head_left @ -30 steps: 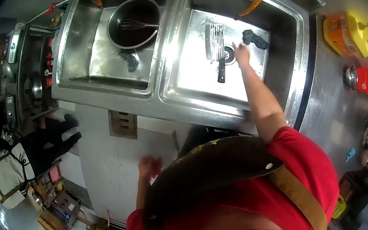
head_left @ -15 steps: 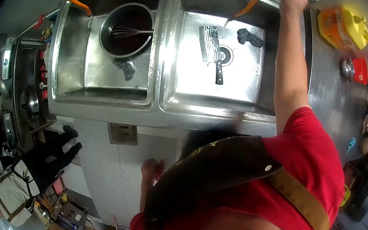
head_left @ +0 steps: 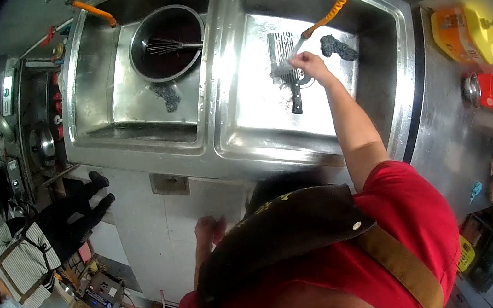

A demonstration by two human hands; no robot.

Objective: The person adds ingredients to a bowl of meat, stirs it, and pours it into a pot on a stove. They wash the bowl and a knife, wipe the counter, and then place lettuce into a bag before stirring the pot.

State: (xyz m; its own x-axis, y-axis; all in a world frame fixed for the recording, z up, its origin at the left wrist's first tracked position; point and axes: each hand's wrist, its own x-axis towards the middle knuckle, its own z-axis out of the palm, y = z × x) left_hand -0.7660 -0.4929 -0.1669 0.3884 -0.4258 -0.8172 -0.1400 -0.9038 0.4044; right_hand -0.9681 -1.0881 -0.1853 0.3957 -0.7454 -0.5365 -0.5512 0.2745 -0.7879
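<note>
In the right sink basin [head_left: 247,115] lies a cleaver [head_left: 297,103] with a dark riveted handle and a wet, streaked blade. My right hand [head_left: 310,68] is over it, beside the blade, with its fingers drawn together; whether anything is between them is hidden. Right at the fingertips, water runs from an orange-sleeved faucet [head_left: 336,8]. A dark mesh scrubber [head_left: 338,48] lies to the right of the hand. My left hand [head_left: 207,231] hangs low by the apron [head_left: 283,228], in front of the counter, its fingers blurred and partly hidden.
The left basin [head_left: 124,102] holds a deep pot [head_left: 148,73] with a whisk [head_left: 170,46] in it, plus another scrubber [head_left: 166,96]. A yellow jug [head_left: 464,35] and a red container [head_left: 488,91] stand on the right counter. At far left is another person [head_left: 26,257] in a striped top.
My right hand has left the faucet's lever and come down to the left, into the right basin by the cleaver. Water now runs from that faucet. The left hand has barely moved.
</note>
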